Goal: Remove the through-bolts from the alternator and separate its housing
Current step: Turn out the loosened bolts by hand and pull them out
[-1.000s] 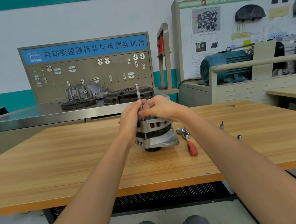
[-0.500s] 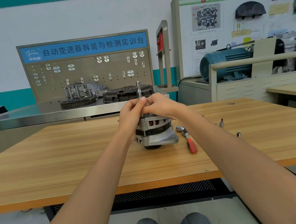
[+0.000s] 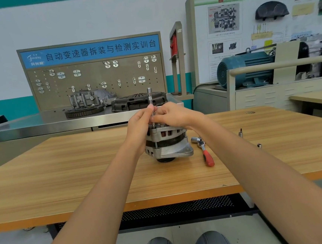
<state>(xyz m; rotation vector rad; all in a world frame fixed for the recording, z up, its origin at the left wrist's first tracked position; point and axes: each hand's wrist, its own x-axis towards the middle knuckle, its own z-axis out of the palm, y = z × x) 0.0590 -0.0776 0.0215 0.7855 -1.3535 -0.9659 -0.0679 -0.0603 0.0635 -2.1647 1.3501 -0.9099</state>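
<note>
A silver alternator (image 3: 168, 144) stands pulley-down on the wooden table (image 3: 63, 180), its copper windings showing through the housing slots. A slim metal extension bar (image 3: 150, 99) stands upright on the alternator's top left edge. My left hand (image 3: 140, 126) and my right hand (image 3: 172, 114) meet at the bar's lower shaft and pinch it from both sides. The bar's lower tip and whatever it sits on are hidden behind my fingers.
A red-handled ratchet (image 3: 205, 153) lies right of the alternator. Two small sockets (image 3: 241, 132) (image 3: 259, 145) stand farther right. Behind the table a steel bench (image 3: 38, 125) carries a gear ring, a housing and a clutch cover. A blue motor (image 3: 245, 68) sits at the back right.
Both hands stay on the extension bar atop the alternator with small finger shifts. The view has tilted slightly; the alternator has not moved.
</note>
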